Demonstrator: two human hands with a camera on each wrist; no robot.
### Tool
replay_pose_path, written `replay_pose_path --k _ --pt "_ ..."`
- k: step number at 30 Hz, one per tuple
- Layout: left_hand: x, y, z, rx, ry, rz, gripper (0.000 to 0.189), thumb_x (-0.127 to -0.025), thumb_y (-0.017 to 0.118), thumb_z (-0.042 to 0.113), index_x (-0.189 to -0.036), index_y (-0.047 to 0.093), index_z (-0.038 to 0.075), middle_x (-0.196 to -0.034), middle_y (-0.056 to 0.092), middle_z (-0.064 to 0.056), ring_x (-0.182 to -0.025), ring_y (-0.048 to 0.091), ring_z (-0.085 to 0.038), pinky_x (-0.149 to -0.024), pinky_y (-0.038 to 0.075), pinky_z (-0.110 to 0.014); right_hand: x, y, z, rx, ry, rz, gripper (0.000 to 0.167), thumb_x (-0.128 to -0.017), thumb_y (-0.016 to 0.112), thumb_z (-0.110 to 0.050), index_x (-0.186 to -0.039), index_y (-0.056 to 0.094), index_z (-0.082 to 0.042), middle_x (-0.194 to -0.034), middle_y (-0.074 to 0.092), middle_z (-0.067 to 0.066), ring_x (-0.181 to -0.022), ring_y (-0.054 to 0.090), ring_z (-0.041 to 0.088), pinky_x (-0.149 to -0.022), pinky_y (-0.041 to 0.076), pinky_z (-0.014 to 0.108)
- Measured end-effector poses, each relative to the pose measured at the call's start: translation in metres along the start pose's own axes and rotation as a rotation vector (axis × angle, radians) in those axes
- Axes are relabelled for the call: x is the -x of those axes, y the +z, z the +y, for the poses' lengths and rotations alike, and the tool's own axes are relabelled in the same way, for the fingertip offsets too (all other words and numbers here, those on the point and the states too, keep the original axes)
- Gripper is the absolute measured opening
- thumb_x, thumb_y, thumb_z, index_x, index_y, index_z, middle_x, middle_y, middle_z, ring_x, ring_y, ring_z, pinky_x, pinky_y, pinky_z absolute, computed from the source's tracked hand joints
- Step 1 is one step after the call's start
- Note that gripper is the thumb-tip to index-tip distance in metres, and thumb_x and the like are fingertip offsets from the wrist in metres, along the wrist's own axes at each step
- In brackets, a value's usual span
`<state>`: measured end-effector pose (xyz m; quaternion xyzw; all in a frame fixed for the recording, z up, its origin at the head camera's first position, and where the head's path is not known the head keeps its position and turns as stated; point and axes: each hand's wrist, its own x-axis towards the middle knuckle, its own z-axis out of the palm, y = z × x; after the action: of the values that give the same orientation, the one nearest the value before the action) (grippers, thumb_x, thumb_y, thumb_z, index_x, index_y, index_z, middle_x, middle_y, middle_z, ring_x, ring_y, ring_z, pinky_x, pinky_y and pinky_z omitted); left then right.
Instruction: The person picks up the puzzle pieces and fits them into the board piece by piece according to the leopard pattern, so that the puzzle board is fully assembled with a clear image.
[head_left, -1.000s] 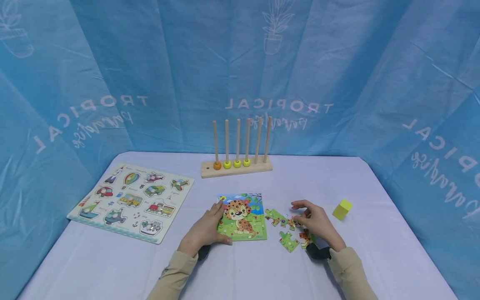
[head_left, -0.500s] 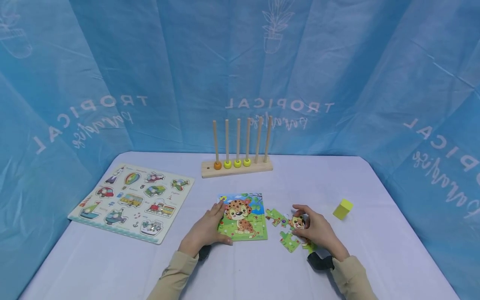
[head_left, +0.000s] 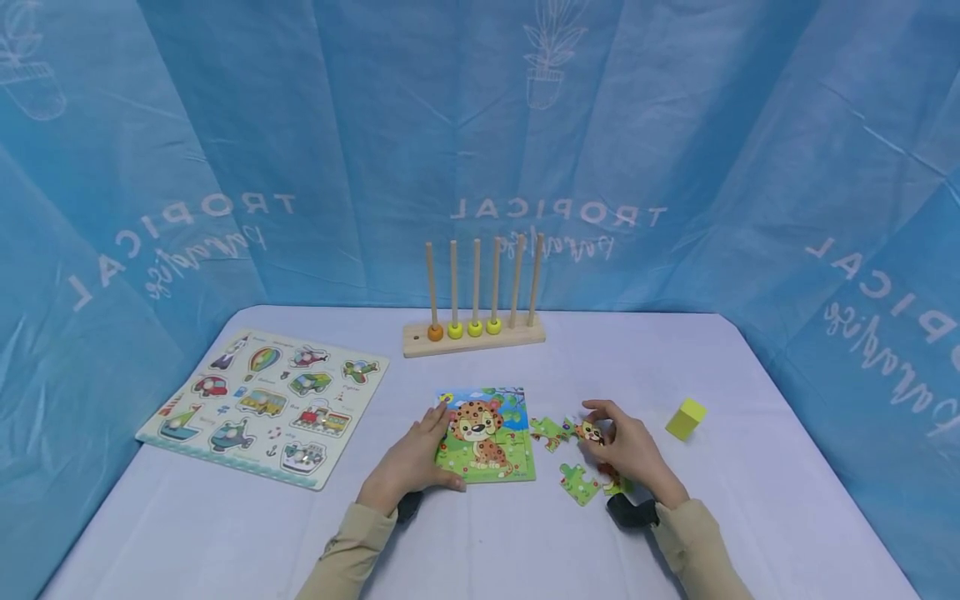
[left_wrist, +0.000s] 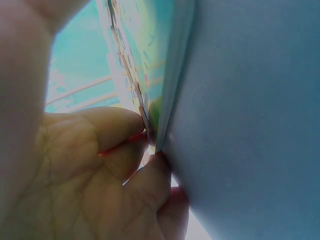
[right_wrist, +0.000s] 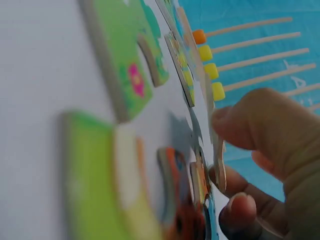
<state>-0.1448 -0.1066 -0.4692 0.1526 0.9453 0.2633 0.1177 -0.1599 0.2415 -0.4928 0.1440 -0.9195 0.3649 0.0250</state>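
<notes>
The left hand (head_left: 408, 458) rests along the left side of the leopard jigsaw board (head_left: 491, 462), fingers extended, thumb at the lower edge. In the left wrist view its fingertips (left_wrist: 132, 122) lie right at the board's edge. The right hand (head_left: 633, 446) pinches a puzzle piece (head_left: 590, 431) printed with a leopard face, thumb and fingers on it. That piece appears edge-on, tilted, in the right wrist view. Around it lie loose pieces: a green one (head_left: 580, 484) below left, another green one (head_left: 550, 431) to the left, and a spotted one (head_left: 611, 481) partly hidden beneath the hand.
A yellow block (head_left: 686, 419) stands right of the right hand. Behind the board is a wooden peg rack (head_left: 472, 340) with orange and yellow beads. A vehicle peg puzzle (head_left: 270, 417) lies at left on the white table (head_left: 480, 550), with a blue curtain (head_left: 420, 142) behind.
The right hand first shifted slightly right and nearer, uncovering the leopard-face piece, then moved up and left with that piece between its fingers. The left hand and board have stayed put.
</notes>
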Motion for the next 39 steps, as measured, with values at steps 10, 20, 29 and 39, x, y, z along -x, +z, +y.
replay_pose_path --k 10,20,29,39 --pt "0.000 -0.001 0.001 0.010 -0.002 -0.001 0.115 -0.063 0.089 0.040 -0.151 0.027 -0.002 -0.162 0.018 -0.017 -0.148 0.020 -0.039 -0.120 0.026 -0.053 -0.034 0.028 -0.035 -0.082 -0.104 -0.106 0.053 -0.085 0.072 -0.008 -0.134 0.052 -0.009 -0.112 0.064 0.008 -0.055 0.043 0.002 -0.046 0.041 0.022" --pt "0.000 0.000 -0.002 0.024 -0.001 0.001 0.115 -0.064 0.088 0.041 -0.151 0.027 -0.002 -0.162 0.018 -0.016 -0.148 0.019 -0.039 -0.120 0.026 -0.055 -0.059 0.078 -0.102 0.044 -0.243 -0.271 0.039 -0.087 0.070 -0.016 -0.125 0.061 -0.011 -0.115 0.067 0.003 -0.069 0.055 0.007 -0.062 0.051 0.024" --pt "0.001 0.000 -0.002 0.020 0.021 0.004 0.114 -0.065 0.088 0.041 -0.150 0.028 -0.004 -0.162 0.019 -0.016 -0.148 0.020 -0.039 -0.119 0.028 -0.055 -0.063 0.107 -0.117 0.225 -0.372 -0.191 0.028 -0.086 0.072 -0.020 -0.113 0.068 -0.014 -0.113 0.068 0.000 -0.087 0.064 0.011 -0.077 0.057 0.025" --pt "0.001 -0.002 -0.002 0.026 0.031 0.001 0.114 -0.064 0.087 0.043 -0.150 0.028 -0.005 -0.161 0.020 -0.018 -0.148 0.019 -0.040 -0.118 0.028 -0.057 -0.063 0.110 -0.118 0.171 -0.283 -0.207 0.027 -0.091 0.069 -0.020 -0.117 0.068 -0.011 -0.124 0.060 0.005 -0.095 0.064 0.015 -0.078 0.057 0.025"
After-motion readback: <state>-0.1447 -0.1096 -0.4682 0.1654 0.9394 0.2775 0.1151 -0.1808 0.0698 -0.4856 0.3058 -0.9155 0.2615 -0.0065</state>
